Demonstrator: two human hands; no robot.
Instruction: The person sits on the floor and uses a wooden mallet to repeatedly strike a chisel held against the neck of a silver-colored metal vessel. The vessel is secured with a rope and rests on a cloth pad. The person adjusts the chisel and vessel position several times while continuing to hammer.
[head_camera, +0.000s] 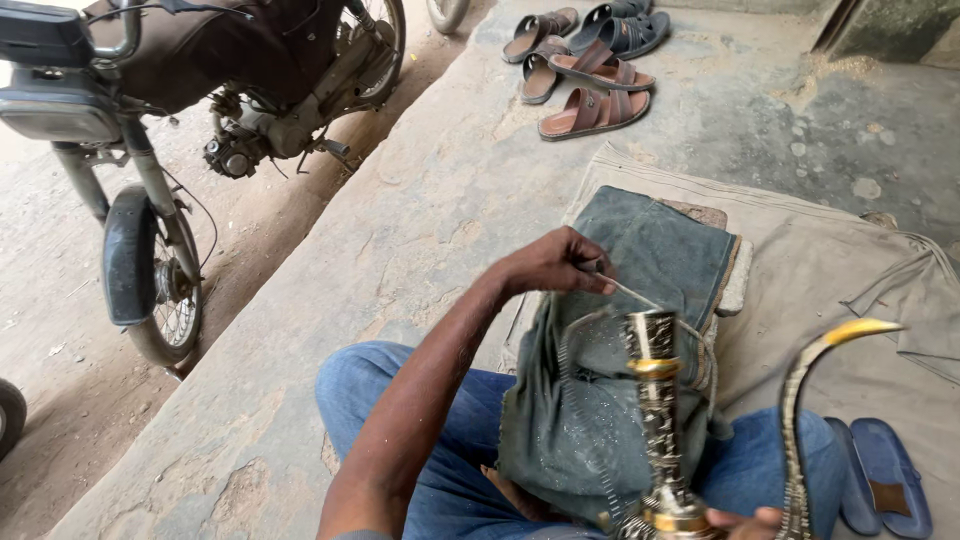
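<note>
Head view showed the left hand (555, 262) pinching a thin wire (640, 296) pulled taut from the ornate metal stem (655, 400). The right hand (745, 522) gripped the stem's base over a grey cloth (640, 250) on the lap. Wrapping looked partly done near the top, with most of the stem left bare.

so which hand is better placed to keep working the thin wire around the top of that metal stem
Left. The left hand already pinches the thin wire right beside the metal stem's top. The right hand sits low at the stem's base, apparently steadying it.
</note>
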